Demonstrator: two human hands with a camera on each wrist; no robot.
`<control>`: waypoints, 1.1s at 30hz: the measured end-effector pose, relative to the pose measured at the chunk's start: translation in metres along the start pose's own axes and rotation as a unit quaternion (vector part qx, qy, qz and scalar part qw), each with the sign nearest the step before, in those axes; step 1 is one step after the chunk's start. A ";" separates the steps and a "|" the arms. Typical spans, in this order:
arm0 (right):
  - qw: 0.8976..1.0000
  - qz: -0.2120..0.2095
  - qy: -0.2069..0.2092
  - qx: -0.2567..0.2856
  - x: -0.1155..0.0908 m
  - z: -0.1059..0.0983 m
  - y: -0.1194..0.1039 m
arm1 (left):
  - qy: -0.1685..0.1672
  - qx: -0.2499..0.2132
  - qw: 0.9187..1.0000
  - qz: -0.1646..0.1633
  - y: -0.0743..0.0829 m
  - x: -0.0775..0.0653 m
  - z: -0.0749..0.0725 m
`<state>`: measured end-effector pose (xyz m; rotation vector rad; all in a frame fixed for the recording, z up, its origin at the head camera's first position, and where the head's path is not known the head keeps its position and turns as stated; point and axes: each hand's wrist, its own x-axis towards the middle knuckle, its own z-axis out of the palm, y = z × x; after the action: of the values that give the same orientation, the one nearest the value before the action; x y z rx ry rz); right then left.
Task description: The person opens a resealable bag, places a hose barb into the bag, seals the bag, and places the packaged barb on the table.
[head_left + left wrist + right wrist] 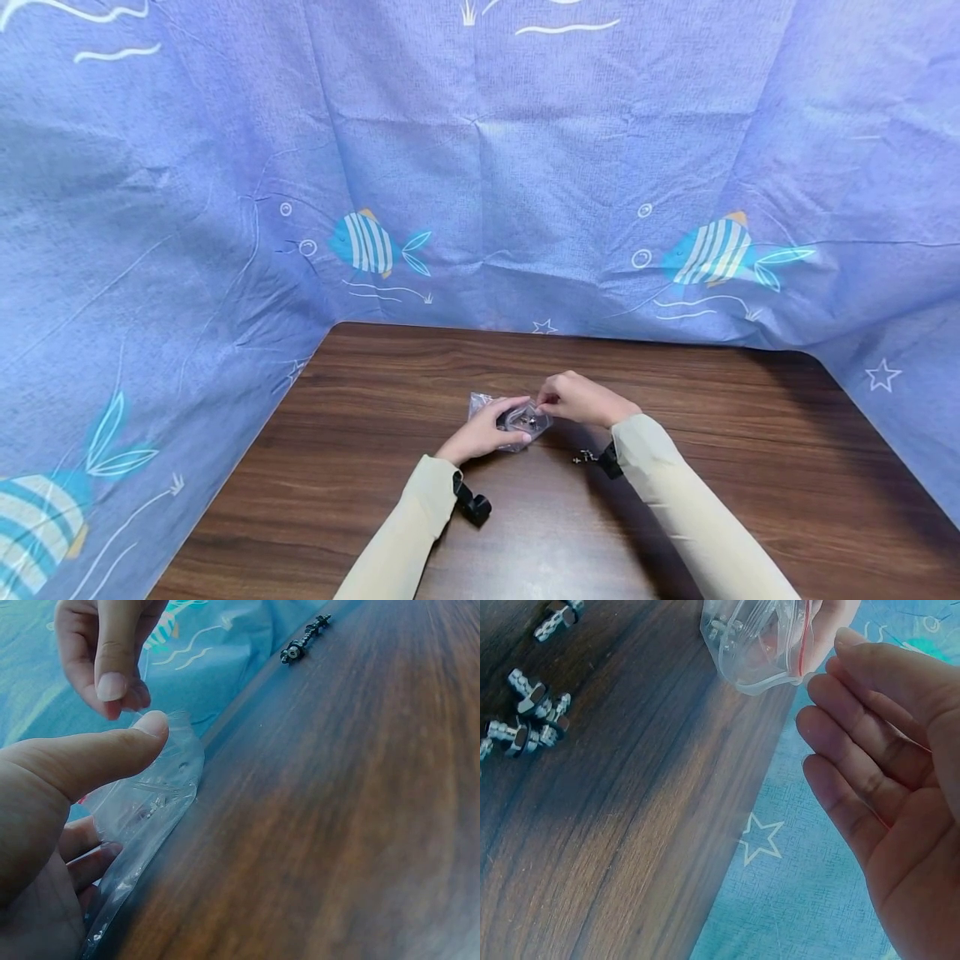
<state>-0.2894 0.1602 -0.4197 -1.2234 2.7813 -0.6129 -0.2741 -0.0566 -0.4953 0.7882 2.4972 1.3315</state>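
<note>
A clear zip bag [542, 423] with a red seal line [807, 634] holds small shiny metal pieces [529, 421]. My left hand [483, 431] grips the bag from the left, its thumb on the near side and its fingers on the far side. At the bag's right end, my right hand [576, 398] pinches the edge of the mouth with thumb and fingertips. Several metal barbed hose fittings [531, 696] with hex collars lie in a loose cluster on the table, under the right wrist in the head view.
The brown wood-grain table [360, 508] reaches back to a blue fish-print cloth [555, 192], which hangs behind and on both sides. Black wrist cameras [472, 502] are strapped on both wrists, over pale sleeves [401, 533].
</note>
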 end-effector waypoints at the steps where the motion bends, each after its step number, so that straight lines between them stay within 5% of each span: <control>1: 1.000 -0.001 -0.001 0.000 -0.001 -0.001 0.000 | 0.001 0.000 1.000 0.000 0.000 0.000 0.000; 20: 0.998 0.026 -0.039 0.028 -0.022 -0.003 0.012 | 0.008 0.006 1.000 0.001 -0.002 0.001 0.001; 33: 0.991 0.084 -0.093 0.044 -0.042 -0.009 0.019 | 0.006 0.009 1.000 0.004 -0.005 0.002 0.001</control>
<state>-0.2755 0.2052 -0.4237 -0.9646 2.6361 -0.5700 -0.2769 -0.0565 -0.4996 0.7977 2.5203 1.3225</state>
